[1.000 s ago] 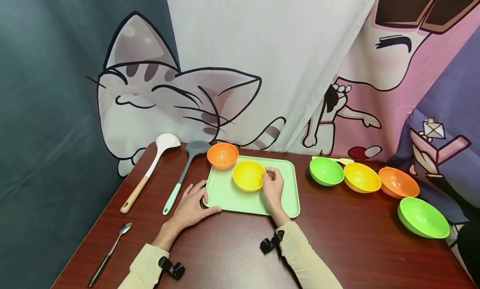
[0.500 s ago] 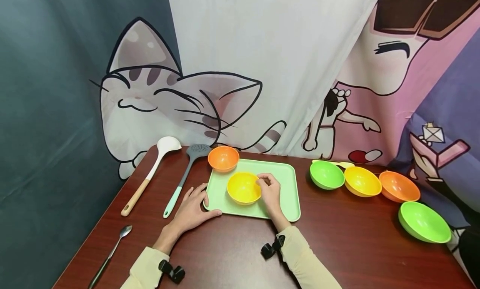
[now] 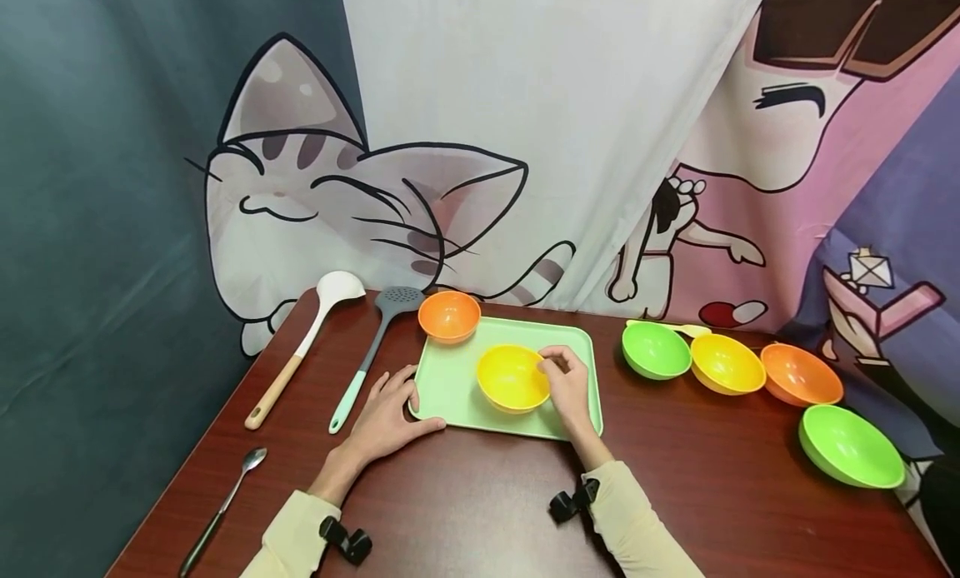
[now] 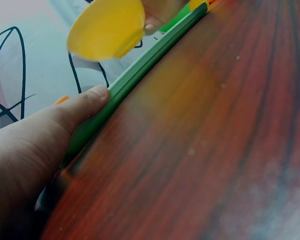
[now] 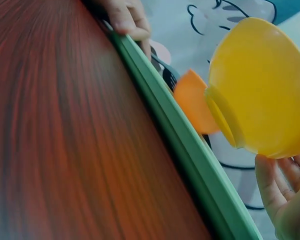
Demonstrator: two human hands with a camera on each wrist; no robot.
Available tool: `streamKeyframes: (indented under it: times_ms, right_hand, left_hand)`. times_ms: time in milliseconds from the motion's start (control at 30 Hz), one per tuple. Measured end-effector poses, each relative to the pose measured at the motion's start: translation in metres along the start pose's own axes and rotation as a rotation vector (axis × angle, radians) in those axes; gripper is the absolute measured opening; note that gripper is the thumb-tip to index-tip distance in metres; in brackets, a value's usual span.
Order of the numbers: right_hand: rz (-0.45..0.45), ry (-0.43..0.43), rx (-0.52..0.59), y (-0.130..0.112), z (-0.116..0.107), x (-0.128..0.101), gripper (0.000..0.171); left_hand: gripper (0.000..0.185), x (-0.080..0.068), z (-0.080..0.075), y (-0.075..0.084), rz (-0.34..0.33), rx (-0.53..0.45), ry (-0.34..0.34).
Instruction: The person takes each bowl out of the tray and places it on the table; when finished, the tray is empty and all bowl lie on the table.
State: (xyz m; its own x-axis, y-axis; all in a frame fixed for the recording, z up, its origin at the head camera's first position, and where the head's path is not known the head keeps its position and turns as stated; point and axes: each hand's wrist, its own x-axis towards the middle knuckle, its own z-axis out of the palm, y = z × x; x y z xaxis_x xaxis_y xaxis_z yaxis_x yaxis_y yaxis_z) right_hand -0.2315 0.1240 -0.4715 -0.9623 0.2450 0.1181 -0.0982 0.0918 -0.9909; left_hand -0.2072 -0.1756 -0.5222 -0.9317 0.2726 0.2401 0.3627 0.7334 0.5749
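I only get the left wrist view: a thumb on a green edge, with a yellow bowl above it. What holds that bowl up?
Observer: The right hand pinches the yellow bowl by its rim and holds it tilted above the green tray.
Operator: Is anything else by that tray?
Observer: An orange bowl sits at its far left corner.
Operator: More bowls anywhere?
Observer: Four, on the table right of the tray. The nearest is a green bowl.

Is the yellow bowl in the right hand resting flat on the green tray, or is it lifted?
Lifted and tilted. The right wrist view shows the yellow bowl clear above the green tray, foot showing, the right hand pinching its rim.
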Motion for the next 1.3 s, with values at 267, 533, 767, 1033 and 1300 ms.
streamKeyframes:
  times_ms: [267,533,767,1033,1300]
  right_hand:
    - [-0.009,0.161,0.074,0.029,-0.044,-0.001,0.020]
    - [-0.155,0.348,0.173,0.039,-0.086,-0.015,0.017]
    - [-0.117,0.424,0.253,0.038,-0.121,-0.016,0.012]
    - [-0.122,0.609,0.305,0.039,-0.176,-0.031,0.023]
    - [-0.041,0.755,0.306,0.040,-0.216,-0.040,0.026]
  left_hand:
    - [0.059,-0.001,0.003,-0.005,-0.019,0.004,-0.024]
    - [0.060,-0.006,0.005,-0.005,-0.040,0.008,-0.038]
    - [0.059,-0.003,0.001,-0.004,-0.026,0.001,-0.014]
    - [0.059,0.000,0.001,-0.005,-0.017,0.018,-0.011]
    - [0.058,0.000,0.003,-0.003,-0.026,0.010,-0.023]
